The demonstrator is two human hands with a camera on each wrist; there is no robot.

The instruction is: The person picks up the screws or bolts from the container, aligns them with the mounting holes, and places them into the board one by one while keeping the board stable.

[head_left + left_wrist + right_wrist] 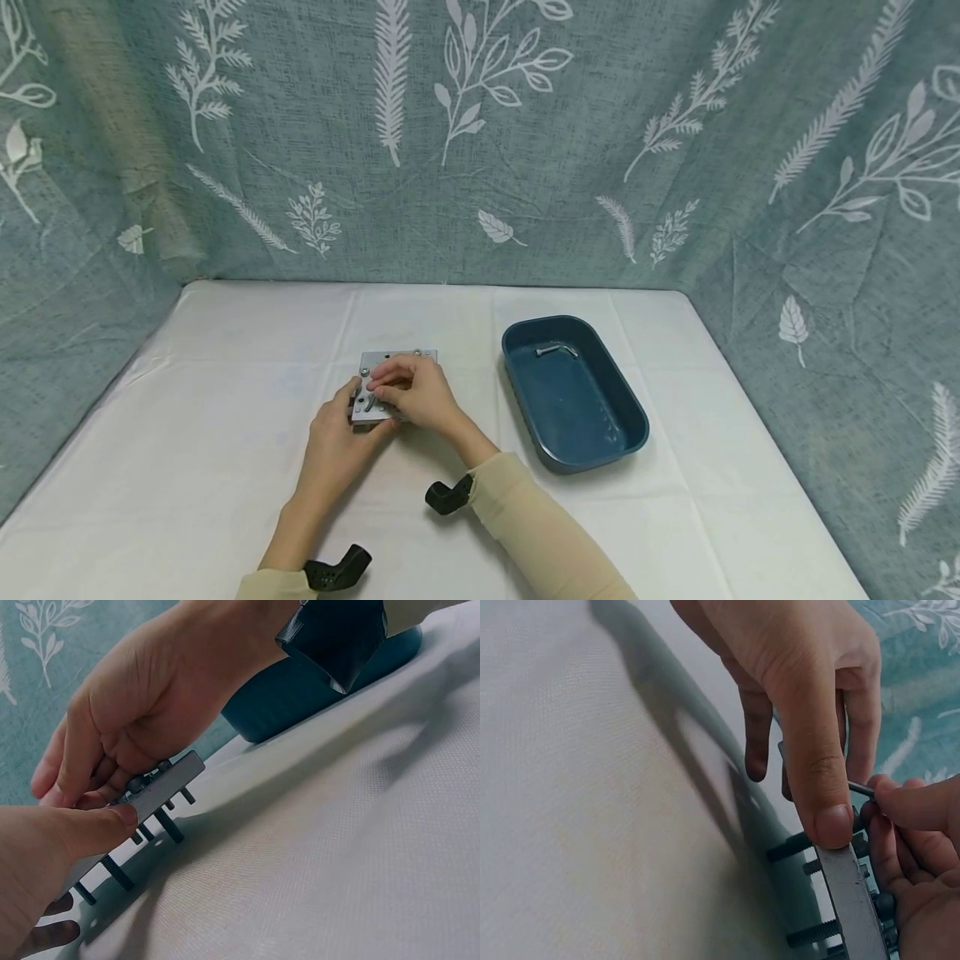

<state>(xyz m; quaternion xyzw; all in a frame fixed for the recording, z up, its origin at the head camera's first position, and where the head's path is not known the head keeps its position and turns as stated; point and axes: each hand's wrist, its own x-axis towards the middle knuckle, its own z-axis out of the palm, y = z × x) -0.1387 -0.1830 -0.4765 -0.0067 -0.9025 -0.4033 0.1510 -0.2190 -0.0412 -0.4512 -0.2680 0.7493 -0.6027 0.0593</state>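
Your plate (pixel 374 360) is held over the table (pixel 225 400), left of centre, toward the far edge; whether its bolts (pixel 814 935) touch down is hard to tell. It looks metal, so it should feel stiff, fairly heavy and a bit slippery: take its bare edges, clear of the bolts. Your left hand (pixel 341 429) is clamped round its near left corner; your right hand (pixel 423 392) pinches a thin rod (pixel 861 789) by its face. Rightward, the tray (pixel 573 408) holds a bent tool (pixel 557 349) near its far edge.
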